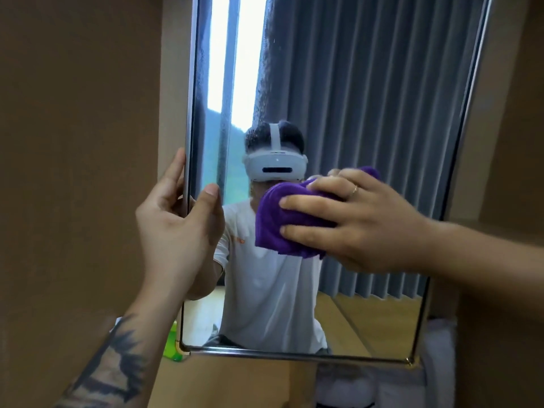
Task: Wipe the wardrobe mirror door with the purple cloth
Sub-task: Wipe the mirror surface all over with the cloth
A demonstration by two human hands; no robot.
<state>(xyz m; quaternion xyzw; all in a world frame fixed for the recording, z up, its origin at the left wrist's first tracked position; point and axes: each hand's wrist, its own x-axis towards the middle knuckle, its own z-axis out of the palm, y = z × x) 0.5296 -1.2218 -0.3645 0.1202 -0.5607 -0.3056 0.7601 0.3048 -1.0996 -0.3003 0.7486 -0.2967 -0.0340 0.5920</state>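
Observation:
The wardrobe mirror door (368, 92) stands open in front of me, metal-framed, reflecting a person in a white shirt and grey curtains. My left hand (176, 222) grips its left edge, fingers behind the frame and thumb on the glass. My right hand (353, 222) presses the bunched purple cloth (282, 222) flat against the glass at mid height, fingers spread over it. Fine droplets speckle the glass above the cloth.
Brown wardrobe panels (73, 142) flank the mirror on both sides. A green object (172, 343) sits on the floor behind the door's lower left corner. White fabric (435, 348) lies at the lower right, past the mirror's bottom edge.

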